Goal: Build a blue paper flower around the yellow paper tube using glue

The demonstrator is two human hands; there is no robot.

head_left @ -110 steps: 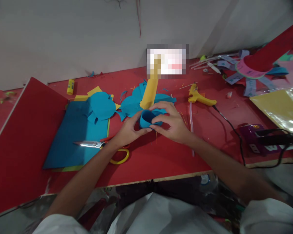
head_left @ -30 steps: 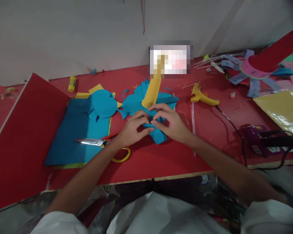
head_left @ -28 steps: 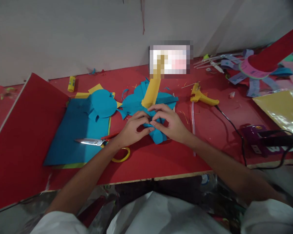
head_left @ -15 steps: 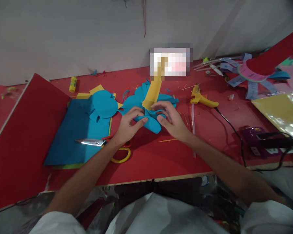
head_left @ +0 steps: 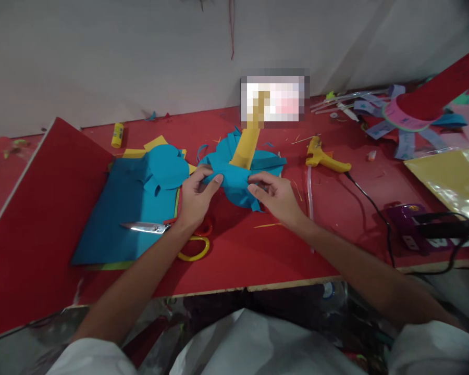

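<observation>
Between my hands lies a blue paper cutout (head_left: 237, 183) with petal-like lobes, and a yellow paper strip (head_left: 245, 147) rises from it toward the back. My left hand (head_left: 198, 195) pinches the cutout's left side between thumb and fingers. On its right side, my right hand (head_left: 275, 195) grips the edge in the same way. The front lobe bends up over the base of the yellow strip. Scissors (head_left: 193, 249) with red and yellow handles lie under my left forearm, their blades on blue paper sheets (head_left: 113, 219).
A yellow hot glue gun (head_left: 328, 160) with its cord and a clear glue stick (head_left: 309, 198) lie at right. Left are a round blue paper piece (head_left: 166, 166), a glue stick tube (head_left: 118, 135) and a red board (head_left: 42, 224). A purple box (head_left: 402, 216) sits near the front right.
Both hands have taken hold of the blue cutout's sides and raised its front lobe against the yellow strip's base. My left hand has shifted slightly left.
</observation>
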